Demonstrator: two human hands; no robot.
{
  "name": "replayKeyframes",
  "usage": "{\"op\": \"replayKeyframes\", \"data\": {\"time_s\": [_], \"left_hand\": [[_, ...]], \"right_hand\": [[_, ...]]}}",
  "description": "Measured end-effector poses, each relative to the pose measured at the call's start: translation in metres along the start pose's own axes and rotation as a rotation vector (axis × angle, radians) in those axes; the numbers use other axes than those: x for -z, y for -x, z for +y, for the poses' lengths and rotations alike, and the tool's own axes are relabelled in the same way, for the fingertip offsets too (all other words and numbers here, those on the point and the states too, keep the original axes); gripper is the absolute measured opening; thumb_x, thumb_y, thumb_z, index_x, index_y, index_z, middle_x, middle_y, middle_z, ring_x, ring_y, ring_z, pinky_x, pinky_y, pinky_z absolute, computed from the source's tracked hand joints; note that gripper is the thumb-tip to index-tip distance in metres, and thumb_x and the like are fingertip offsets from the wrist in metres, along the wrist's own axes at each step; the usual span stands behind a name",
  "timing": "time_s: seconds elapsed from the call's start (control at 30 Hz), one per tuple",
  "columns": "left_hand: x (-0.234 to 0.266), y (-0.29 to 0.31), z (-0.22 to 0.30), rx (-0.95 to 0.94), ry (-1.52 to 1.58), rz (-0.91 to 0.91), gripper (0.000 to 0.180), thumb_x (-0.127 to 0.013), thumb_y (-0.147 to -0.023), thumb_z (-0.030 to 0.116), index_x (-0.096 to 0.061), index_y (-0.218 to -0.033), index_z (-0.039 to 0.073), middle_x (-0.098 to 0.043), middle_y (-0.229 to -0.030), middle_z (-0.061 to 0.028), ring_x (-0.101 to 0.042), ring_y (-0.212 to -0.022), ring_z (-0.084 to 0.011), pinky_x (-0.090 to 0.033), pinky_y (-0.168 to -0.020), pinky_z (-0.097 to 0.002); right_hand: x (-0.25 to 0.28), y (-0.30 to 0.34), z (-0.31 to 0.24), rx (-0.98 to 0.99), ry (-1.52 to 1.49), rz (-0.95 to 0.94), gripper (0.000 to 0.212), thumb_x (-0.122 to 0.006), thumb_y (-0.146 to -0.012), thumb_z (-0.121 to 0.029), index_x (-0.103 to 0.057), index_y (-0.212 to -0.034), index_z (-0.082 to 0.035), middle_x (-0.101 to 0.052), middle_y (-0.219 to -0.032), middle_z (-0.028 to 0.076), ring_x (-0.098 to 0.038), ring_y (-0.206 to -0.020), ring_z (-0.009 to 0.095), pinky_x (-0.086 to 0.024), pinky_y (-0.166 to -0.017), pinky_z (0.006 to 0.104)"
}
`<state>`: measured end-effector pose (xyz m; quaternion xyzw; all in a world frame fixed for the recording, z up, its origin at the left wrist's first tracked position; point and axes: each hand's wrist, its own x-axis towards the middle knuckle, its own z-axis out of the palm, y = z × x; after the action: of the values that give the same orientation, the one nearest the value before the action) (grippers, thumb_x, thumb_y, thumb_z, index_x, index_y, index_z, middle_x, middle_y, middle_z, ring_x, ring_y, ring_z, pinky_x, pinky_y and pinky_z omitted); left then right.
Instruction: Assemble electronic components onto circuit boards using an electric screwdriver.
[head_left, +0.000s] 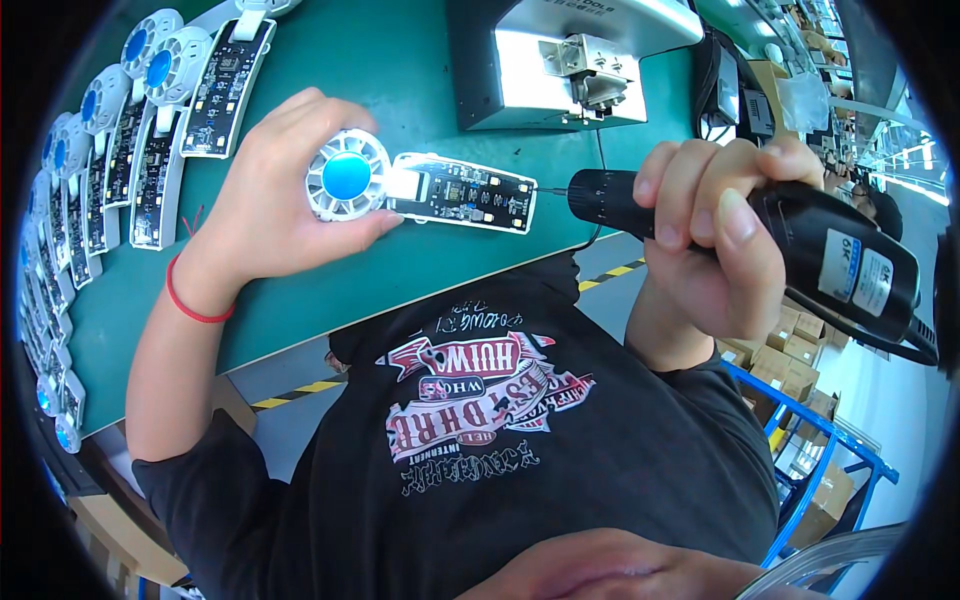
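My left hand (262, 195) is closed around the round, vented white head with a blue centre (347, 177) of a small device. From that head a white housing with a black circuit board (470, 197) extends to the right, board side up. My right hand (715, 220) grips a black corded electric screwdriver (850, 255), held almost level. Its thin bit (552, 190) points left and reaches the right end of the board; whether it sits in a screw I cannot tell.
Many similar white devices with boards (225, 90) lie in rows along the left of the green table (400, 70). A white and black machine with a metal fixture (500, 85) stands at the back. Beyond the right side are a blue cart (825, 430) and cardboard boxes (785, 365).
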<state>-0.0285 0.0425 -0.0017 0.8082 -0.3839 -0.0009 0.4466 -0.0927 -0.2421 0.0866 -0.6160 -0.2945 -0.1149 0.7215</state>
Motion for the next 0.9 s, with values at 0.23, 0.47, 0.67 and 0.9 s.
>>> {"op": "replayKeyframes", "data": {"time_s": [0.23, 0.47, 0.67, 0.9], "left_hand": [[-0.003, 0.0, 0.001, 0.022, 0.013, 0.011, 0.047, -0.085, -0.061, 0.017, -0.063, -0.1, 0.003, -0.06, -0.086, -0.007, -0.051, -0.072, -0.0203, -0.044, -0.065, -0.0294], [-0.002, -0.003, 0.001, 0.008, 0.005, 0.023, 0.047, -0.085, -0.06, 0.016, -0.064, -0.1, 0.004, -0.06, -0.085, -0.0067, -0.051, -0.072, -0.0204, -0.044, -0.066, -0.029], [-0.003, -0.001, -0.002, -0.024, -0.005, 0.03, 0.046, -0.084, -0.06, 0.017, -0.064, -0.099, 0.005, -0.06, -0.084, -0.0066, -0.051, -0.072, -0.0209, -0.044, -0.067, -0.0303], [0.0, -0.003, 0.005, -0.019, -0.03, 0.019, 0.045, -0.083, -0.061, 0.019, -0.064, -0.099, 0.005, -0.06, -0.083, -0.0067, -0.051, -0.072, -0.0214, -0.044, -0.067, -0.0315]], "right_hand": [[0.004, 0.004, 0.008, -0.027, -0.001, 0.043, 0.044, -0.047, -0.087, -0.005, -0.049, -0.131, -0.004, -0.053, -0.075, 0.006, -0.05, -0.058, 0.015, -0.047, -0.068, 0.0352], [0.0, 0.0, 0.008, -0.069, 0.029, 0.04, 0.041, -0.048, -0.087, -0.004, -0.051, -0.127, -0.004, -0.053, -0.074, 0.006, -0.05, -0.057, 0.015, -0.048, -0.067, 0.0355], [0.004, -0.01, 0.002, -0.085, 0.017, -0.082, 0.031, -0.047, -0.087, -0.004, -0.055, -0.117, -0.005, -0.053, -0.072, 0.006, -0.05, -0.057, 0.016, -0.049, -0.068, 0.0363], [0.003, -0.036, -0.019, 0.261, 0.247, 0.07, 0.035, -0.046, -0.088, -0.008, -0.057, -0.12, -0.005, -0.052, -0.074, 0.005, -0.051, -0.06, 0.016, -0.048, -0.071, 0.0365]]}}
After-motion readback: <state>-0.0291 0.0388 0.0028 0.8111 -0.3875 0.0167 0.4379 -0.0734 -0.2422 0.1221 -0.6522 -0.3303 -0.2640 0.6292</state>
